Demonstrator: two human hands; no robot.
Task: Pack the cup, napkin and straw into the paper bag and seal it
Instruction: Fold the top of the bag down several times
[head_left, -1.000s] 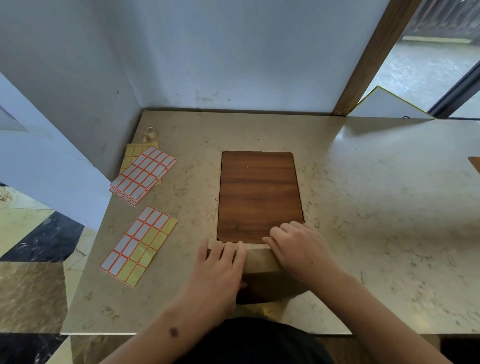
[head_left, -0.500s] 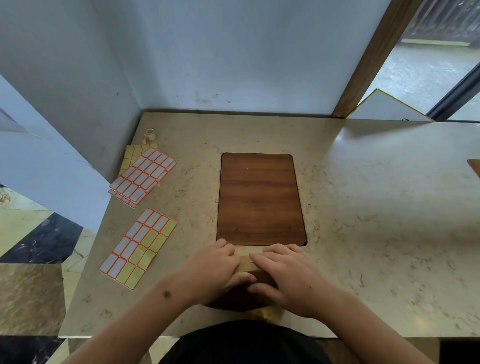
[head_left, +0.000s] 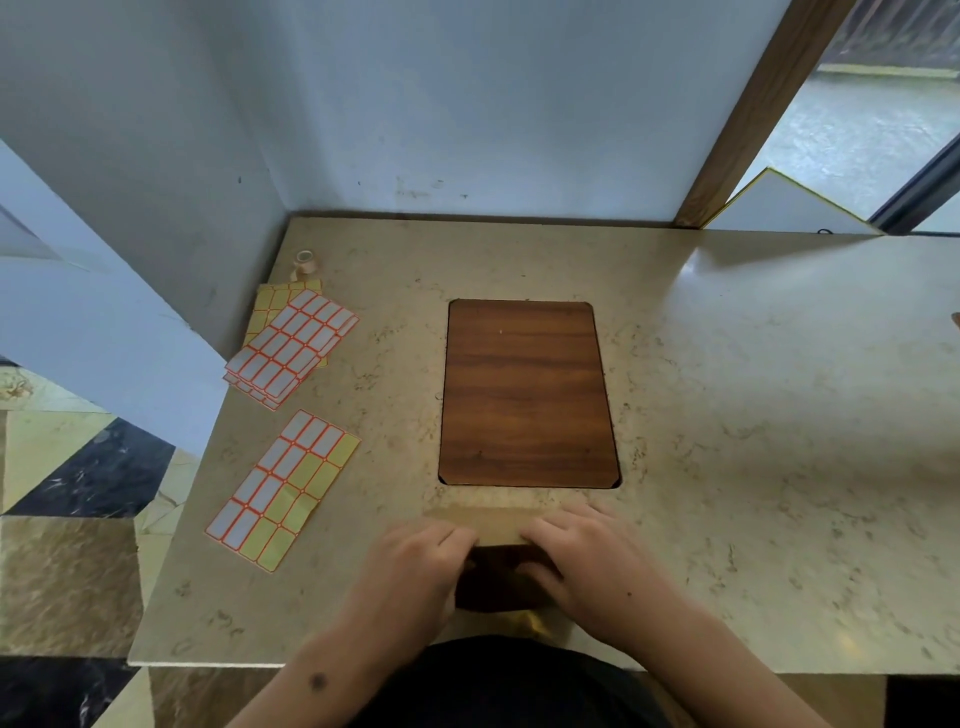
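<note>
Paper bag sits at near edge of bench, just below the wood inlay panel. Left hand and right hand each have a curled grip on the bag's folded top. Label sheets lie to the left; tape roll at far corner

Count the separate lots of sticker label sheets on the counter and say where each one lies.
2: a fanned stack of label sheets at the counter's left edge near the wall, and a single partly used sheet nearer the person. The stack's own sheet count cannot be told.
</note>
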